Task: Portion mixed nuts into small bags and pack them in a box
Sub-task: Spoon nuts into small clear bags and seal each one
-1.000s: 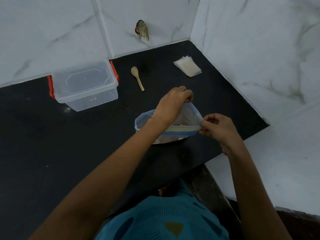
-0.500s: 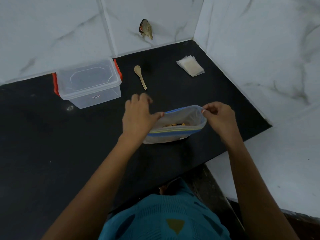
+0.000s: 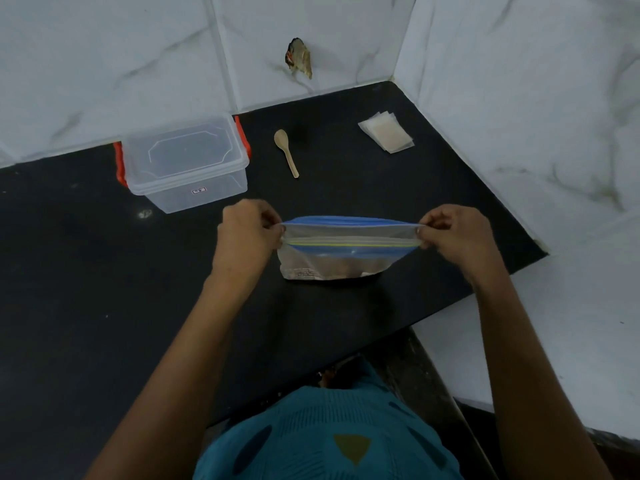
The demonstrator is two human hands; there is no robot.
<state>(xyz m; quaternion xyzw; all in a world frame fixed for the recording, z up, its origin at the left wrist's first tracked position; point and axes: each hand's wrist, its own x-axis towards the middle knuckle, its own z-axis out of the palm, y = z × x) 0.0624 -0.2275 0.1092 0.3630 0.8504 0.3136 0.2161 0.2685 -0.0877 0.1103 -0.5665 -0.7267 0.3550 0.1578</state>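
You've got the zip bag (image 3: 346, 258) standing on the counter (image 3: 104, 271) — left hand (image 3: 247, 233) and right hand (image 3: 453, 237) each pinching one end of its mouth, stretched side to side. The spoon (image 3: 286, 152) lies beyond, nearer your left.

One zip-lock bag (image 3: 346, 251) near centre, one lidded clear plastic box (image 3: 187, 161) with two red latches (image 3: 120, 164) far left, one wooden spoon (image 3: 286, 151), one stack of small bags (image 3: 387, 131) far right, number unclear.
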